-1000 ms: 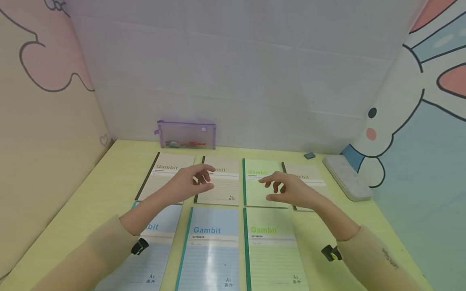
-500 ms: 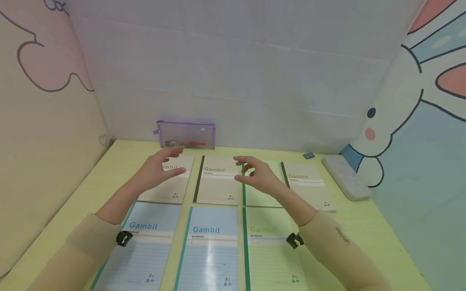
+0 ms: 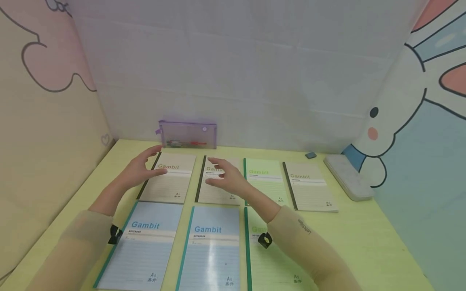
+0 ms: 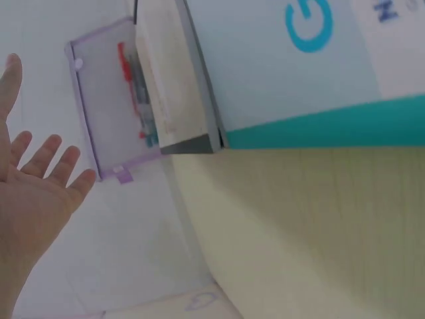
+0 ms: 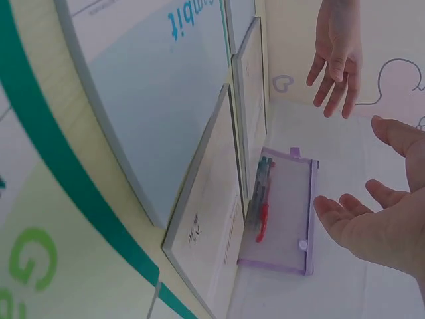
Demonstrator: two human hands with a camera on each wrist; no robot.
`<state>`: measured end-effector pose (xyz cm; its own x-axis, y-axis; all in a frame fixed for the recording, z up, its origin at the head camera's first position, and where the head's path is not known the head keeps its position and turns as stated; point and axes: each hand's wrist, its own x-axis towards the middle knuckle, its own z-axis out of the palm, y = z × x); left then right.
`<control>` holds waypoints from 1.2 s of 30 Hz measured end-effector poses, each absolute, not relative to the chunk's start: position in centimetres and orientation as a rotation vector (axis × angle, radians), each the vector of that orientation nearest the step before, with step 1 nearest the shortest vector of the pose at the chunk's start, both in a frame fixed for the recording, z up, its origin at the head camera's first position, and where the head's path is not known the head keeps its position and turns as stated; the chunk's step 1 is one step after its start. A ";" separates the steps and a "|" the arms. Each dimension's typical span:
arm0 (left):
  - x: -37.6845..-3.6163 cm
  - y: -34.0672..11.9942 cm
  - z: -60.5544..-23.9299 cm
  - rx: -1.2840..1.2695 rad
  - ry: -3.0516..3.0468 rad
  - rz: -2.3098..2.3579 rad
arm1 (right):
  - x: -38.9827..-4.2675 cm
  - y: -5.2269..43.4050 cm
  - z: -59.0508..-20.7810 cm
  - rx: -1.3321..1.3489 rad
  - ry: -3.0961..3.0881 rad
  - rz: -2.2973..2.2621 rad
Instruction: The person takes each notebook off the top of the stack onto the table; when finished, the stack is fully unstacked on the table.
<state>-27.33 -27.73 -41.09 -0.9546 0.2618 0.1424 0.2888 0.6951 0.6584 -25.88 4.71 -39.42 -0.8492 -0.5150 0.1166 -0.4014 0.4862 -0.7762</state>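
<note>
Seven "Gambit" notebooks lie in two rows on the yellow-green table (image 3: 364, 226). My left hand (image 3: 149, 163) hovers with straight fingers at the left edge of the far-left beige notebook (image 3: 171, 184) and holds nothing. My right hand (image 3: 218, 173) is spread over the second beige notebook (image 3: 214, 193), also with nothing in it. In the left wrist view my left hand (image 4: 33, 193) shows an open palm near the purple pencil case (image 4: 113, 106). In the right wrist view my right hand (image 5: 378, 226) is spread above the pencil case (image 5: 282, 212).
The back row also holds a green notebook (image 3: 265, 180) and a beige notebook (image 3: 309, 186). In front lie two blue notebooks (image 3: 140, 246) (image 3: 209, 246) and a green one (image 3: 276, 275) under my right forearm. The pencil case (image 3: 187, 134) leans on the back wall; an eraser (image 3: 310, 155) and a grey case (image 3: 347, 178) lie right.
Both hands have moved left: the left from the second beige notebook to the far-left one's edge, the right from the green notebook to the second beige one.
</note>
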 end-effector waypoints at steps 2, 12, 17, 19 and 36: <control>-27.5 -28.4 -41.6 -0.442 -2.882 -1.118 | -26.2 3.8 -39.9 -0.810 2.590 -1.271; -28.4 -30.8 -43.5 -0.338 -3.024 -1.075 | -28.1 0.3 -41.8 -0.902 2.676 -0.984; -28.6 -31.6 -44.3 -0.344 -3.077 -1.103 | -29.1 -0.9 -43.1 -0.979 2.630 -0.867; -28.7 -31.7 -44.7 -0.350 -3.090 -1.113 | -29.3 -1.3 -43.5 -0.959 2.605 -0.849; -28.9 -31.9 -46.0 -0.339 -3.155 -1.128 | -29.3 -3.0 -45.8 -0.820 2.662 -0.663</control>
